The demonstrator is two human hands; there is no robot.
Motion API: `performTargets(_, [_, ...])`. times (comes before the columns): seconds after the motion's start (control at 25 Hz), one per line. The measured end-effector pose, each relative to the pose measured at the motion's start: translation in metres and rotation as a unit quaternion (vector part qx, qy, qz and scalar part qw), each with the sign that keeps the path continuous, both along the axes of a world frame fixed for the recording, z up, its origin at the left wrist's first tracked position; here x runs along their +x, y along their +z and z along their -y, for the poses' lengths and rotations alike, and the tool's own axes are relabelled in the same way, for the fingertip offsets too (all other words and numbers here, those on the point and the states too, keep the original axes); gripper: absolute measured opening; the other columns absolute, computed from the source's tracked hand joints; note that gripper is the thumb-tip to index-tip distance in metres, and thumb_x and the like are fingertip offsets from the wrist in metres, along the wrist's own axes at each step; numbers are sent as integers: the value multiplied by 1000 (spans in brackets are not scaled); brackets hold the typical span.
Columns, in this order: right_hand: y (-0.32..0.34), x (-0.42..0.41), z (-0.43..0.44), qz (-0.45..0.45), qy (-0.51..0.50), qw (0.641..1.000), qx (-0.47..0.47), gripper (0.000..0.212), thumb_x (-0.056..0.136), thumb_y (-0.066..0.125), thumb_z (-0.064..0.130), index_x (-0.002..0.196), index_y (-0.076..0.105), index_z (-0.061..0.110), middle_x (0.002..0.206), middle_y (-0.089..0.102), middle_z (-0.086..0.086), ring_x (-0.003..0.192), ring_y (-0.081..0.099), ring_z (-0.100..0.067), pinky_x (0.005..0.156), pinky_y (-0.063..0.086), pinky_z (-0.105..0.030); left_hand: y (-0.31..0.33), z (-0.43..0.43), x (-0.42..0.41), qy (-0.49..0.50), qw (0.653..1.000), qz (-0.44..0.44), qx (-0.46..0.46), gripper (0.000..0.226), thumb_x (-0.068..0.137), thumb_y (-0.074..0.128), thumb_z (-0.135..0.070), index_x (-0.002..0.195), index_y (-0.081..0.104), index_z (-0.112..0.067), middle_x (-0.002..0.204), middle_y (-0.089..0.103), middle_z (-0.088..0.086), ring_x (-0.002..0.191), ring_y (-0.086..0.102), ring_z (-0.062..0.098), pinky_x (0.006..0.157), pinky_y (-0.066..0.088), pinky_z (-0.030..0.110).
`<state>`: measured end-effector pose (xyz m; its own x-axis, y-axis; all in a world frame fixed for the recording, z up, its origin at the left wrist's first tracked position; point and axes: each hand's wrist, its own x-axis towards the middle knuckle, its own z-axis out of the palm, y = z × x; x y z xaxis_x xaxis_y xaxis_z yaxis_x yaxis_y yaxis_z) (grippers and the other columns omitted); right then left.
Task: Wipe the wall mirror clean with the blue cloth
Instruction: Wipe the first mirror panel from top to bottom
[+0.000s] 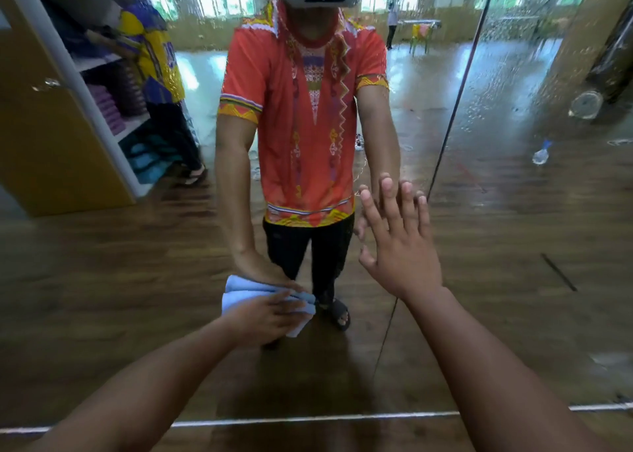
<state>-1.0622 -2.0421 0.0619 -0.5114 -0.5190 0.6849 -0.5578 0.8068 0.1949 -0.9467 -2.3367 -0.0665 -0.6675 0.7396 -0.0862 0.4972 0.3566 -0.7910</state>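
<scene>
Head view: left hand (263, 316) presses blue cloth (236, 292) on mirror (513, 211); right hand (402, 242) flat, fingers spread.

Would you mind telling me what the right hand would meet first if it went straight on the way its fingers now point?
The mirror glass itself. The right hand is open, fingers spread up and forward, their tips meeting their own reflection, so it seems to be at the glass or nearly so.

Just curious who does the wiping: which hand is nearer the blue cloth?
Left. The left hand rests on the blue cloth, pressing it to the mirror; the right hand is apart from it, up and rightward, fingers spread on the mirror.
</scene>
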Motion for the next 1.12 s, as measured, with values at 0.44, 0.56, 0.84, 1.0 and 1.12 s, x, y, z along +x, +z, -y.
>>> performTargets(0.44, [17, -6, -60, -28, 3, 997, -69, 114, 65, 86, 36, 161, 27, 15, 169, 10, -20, 155, 15, -41, 122, 21, -56, 246, -77, -37, -12, 896, -305, 322, 56, 90, 58, -1, 146, 50, -7, 154, 40, 16, 141, 35, 42, 114, 25, 67])
performTargets(0.56, [17, -17, -83, -14, 1, 998, -62, 125, 60, 94, 37, 161, 24, 18, 169, 11, -21, 154, 15, -42, 122, 18, -55, 300, -102, -51, -18, 872, -341, 351, 60, 85, 59, 6, 143, 53, -6, 152, 44, 18, 140, 37, 45, 113, 28, 67])
performTargets(0.84, [12, -28, -92, -4, -11, 999, -43, 136, 55, 97, 34, 163, 14, 24, 169, 8, -19, 155, 13, -41, 121, 24, -58, 241, -138, -84, -92, 900, -278, 324, 45, 100, 41, -2, 143, 53, -5, 151, 46, 17, 141, 38, 42, 114, 30, 65])
performTargets(1.0, [9, -34, -91, -29, -8, 998, -52, 125, 65, 92, 27, 163, 14, 24, 169, 7, -15, 154, 16, -40, 119, 28, -58, 125, -117, -63, -83, 971, -116, 191, 50, 97, 46, -8, 147, 48, -13, 158, 39, 4, 146, 33, 33, 124, 7, 56])
performTargets(1.12, [7, -37, -91, -36, -8, 998, -50, 125, 68, 90, 28, 163, 9, 26, 171, -4, -11, 155, 14, -38, 120, 27, -57, 107, -96, -48, -72, 982, -70, 158, 49, 100, 41, -10, 148, 48, -17, 158, 41, -2, 148, 30, 29, 124, 3, 54])
